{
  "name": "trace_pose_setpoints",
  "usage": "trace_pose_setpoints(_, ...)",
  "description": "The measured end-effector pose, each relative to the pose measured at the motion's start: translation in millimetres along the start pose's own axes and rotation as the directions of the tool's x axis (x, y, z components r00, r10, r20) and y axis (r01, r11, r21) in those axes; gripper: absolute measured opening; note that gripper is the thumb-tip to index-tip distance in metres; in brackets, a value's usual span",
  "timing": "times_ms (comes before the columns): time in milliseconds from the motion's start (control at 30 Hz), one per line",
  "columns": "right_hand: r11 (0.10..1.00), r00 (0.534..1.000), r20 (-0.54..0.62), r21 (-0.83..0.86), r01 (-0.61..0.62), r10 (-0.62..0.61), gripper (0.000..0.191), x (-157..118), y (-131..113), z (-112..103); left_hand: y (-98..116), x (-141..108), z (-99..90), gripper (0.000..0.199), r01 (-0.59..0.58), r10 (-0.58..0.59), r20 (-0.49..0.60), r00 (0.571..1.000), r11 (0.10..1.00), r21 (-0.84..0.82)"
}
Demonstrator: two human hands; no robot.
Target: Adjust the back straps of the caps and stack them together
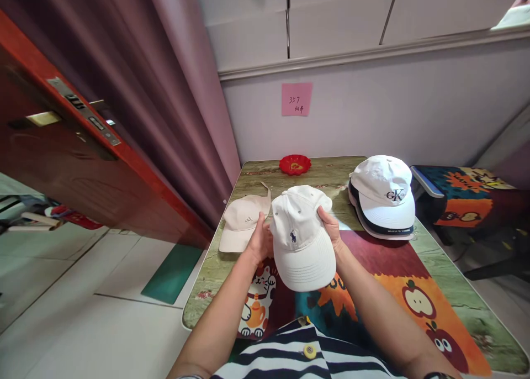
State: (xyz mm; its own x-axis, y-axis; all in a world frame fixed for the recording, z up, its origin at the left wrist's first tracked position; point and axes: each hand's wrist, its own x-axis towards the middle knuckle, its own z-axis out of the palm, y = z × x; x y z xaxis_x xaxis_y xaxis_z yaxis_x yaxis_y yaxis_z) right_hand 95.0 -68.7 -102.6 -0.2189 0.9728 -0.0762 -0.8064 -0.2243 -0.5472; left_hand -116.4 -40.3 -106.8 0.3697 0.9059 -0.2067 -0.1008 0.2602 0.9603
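A white baseball cap (304,238) with a small dark horse-rider logo is held up over the table, its brim pointing toward me. My left hand (260,240) grips its left side, fingers partly hidden behind it. On the opposite side, my right hand (330,229) is closed on the crown edge, thumb in front. Just left of my left hand lies a pale pink cap (240,221) with a loose strap sticking up. At the right of the table, a white cap with dark letters (387,188) is stacked on at least one dark-banded cap (372,227).
A red scalloped dish (295,164) stands at the table's back edge. A colourful printed mat (397,257) covers part of the wood-patterned table (219,274). A pink note (296,99) is on the wall. Left are a curtain (182,91) and an open wooden door (83,147).
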Motion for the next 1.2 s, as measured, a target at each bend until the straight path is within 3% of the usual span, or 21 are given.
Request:
trace_pose_setpoints(67, 1.000, 1.000, 0.004, -0.005, -0.002, 0.002, 0.052, 1, 3, 4, -9, -3, 3.8, 0.085, 0.141, -0.092, 0.196, 0.976, 0.957, -0.254)
trace_pose_setpoints(100, 1.000, 1.000, 0.002, -0.003, 0.009, -0.009, 0.054, 2, 6, 6, -11, -4, 6.7, 0.087, 0.164, -0.084, 0.237, 0.968, 0.925, -0.343)
trace_pose_setpoints(167, 0.999, 0.999, -0.014, -0.002, 0.040, -0.040, 0.059, 3, 12, 8, -9, -4, 12.8, 0.091, 0.116, -0.009, 0.224, 0.975, 0.876, -0.469)
trace_pose_setpoints(267, 0.998, 0.997, -0.051, -0.038, 0.057, -0.059, 0.063, 2, 20, 8, 2, 0, 19.0, 0.097, -0.019, 0.086, 0.100, 0.991, 0.844, -0.536)
trace_pose_setpoints(367, 0.996, 0.998, -0.017, -0.069, 0.057, -0.059, 0.074, -2, 23, 4, 12, 4, 22.8, 0.094, -0.123, 0.145, 0.003, 0.989, 0.850, -0.513)
trace_pose_setpoints(467, 0.994, 0.994, 0.028, -0.036, 0.105, -0.104, 0.080, -7, 20, -1, 16, 3, 28.5, 0.084, -0.154, 0.166, -0.020, 0.986, 0.851, -0.502)
trace_pose_setpoints(600, 0.991, 0.991, -0.037, -0.048, 0.126, -0.128, 0.065, -12, 5, -12, 16, -3, 30.7, 0.078, -0.059, 0.115, 0.087, 0.990, 0.871, -0.488)
trace_pose_setpoints(700, 0.987, 0.987, -0.122, -0.132, 0.090, -0.106, 0.046, -12, -15, -22, 24, -2, 20.9, 0.080, 0.044, 0.033, 0.179, 0.983, 0.910, -0.413)
trace_pose_setpoints(800, 0.967, 0.982, -0.148, -0.243, 0.079, -0.117, 0.038, -5, -41, -23, 42, 13, 11.0, 0.067, 0.120, -0.058, 0.210, 0.976, 0.947, -0.298)
trace_pose_setpoints(867, 0.948, 0.982, -0.127, -0.306, 0.092, -0.137, 0.042, 4, -59, -17, 58, 29, 10.7, 0.053, 0.121, -0.080, 0.188, 0.979, 0.968, -0.219)
trace_pose_setpoints(933, 0.919, 0.976, -0.110, -0.370, 0.134, -0.187, 0.051, 14, -79, -7, 76, 46, 15.4, 0.046, 0.075, -0.050, 0.139, 0.989, 0.980, -0.184)
trace_pose_setpoints(1033, 0.818, 0.932, -0.086, -0.512, 0.263, -0.353, 0.047, 22, -106, 6, 102, 63, 24.8, 0.043, -0.054, 0.065, 0.071, 0.995, 0.989, -0.139)
trace_pose_setpoints(1133, 0.647, 0.889, 0.025, -0.677, 0.352, -0.457, 0.038, 15, -124, 8, 116, 66, 26.6, 0.045, -0.211, 0.210, 0.132, 0.969, 0.977, -0.007)
trace_pose_setpoints(1200, 0.569, 0.889, 0.063, -0.747, 0.344, -0.454, 0.032, 4, -125, -1, 111, 63, 21.8, 0.040, -0.283, 0.262, 0.199, 0.944, 0.956, 0.081)
